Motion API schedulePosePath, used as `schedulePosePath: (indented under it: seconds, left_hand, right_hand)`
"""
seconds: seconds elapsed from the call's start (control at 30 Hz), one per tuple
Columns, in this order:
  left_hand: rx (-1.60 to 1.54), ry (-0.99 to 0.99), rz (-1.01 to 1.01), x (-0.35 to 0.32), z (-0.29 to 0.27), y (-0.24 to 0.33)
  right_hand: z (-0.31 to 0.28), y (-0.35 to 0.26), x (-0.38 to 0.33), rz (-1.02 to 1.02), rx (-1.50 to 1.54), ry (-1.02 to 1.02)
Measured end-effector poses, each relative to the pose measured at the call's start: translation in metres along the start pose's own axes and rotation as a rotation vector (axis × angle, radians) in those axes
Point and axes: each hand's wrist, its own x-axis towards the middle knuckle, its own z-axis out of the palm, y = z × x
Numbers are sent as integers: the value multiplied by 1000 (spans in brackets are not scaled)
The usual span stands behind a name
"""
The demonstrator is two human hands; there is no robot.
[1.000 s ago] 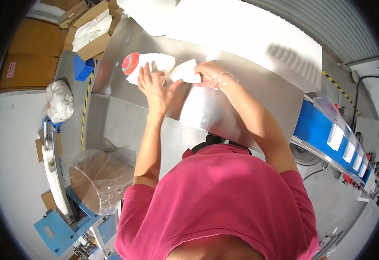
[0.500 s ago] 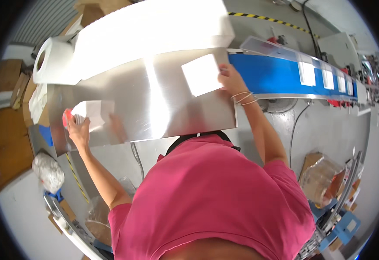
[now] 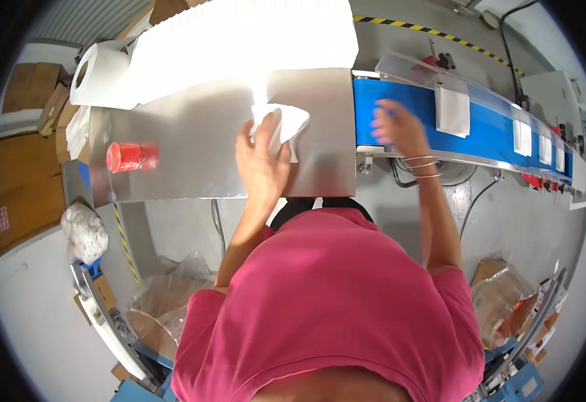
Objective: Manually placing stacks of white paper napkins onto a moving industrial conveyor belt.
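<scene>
My left hand is closed on a white folded paper sheet above the middle of the metal table. The sheet is bent, with one end folded over. Over the near end of the blue conveyor belt is my right hand, blurred by motion, its fingers apart with nothing in them. Just beyond it, a white folded sheet lies across the belt, and several similar ones sit further along. At the table's left stands a small red cylinder, touched by neither hand.
A long bright white stack runs along the table's back, ending at a white roll on the left. A clear plastic guard stands along the belt's far side. Cardboard boxes are at the far left.
My right hand has let go of its white sheet and moved right over the belt, where another sheet now lies. My left hand has left the red cylinder and come to mid-table with a sheet.
</scene>
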Motion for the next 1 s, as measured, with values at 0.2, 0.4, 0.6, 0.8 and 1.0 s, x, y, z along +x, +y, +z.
schedulePosePath:
  seconds: [0.2,0.4,0.6,0.8,1.0]
  left_hand:
    - [92,-6,128,-7,4,5]
    - [114,-19,149,-7,6,4]
    - [-13,-46,69,-3,-3,-1]
    - [-85,-31,-147,3,-10,-6]
    - [-16,11,36,-2,-4,-16]
  right_hand:
    - [82,-60,8,107,169,-255]
    - [91,-69,22,123,74,-334]
    - [67,-40,13,117,242,-255]
    - [-76,83,22,41,42,565]
    - [-53,32,10,-433,-974,836]
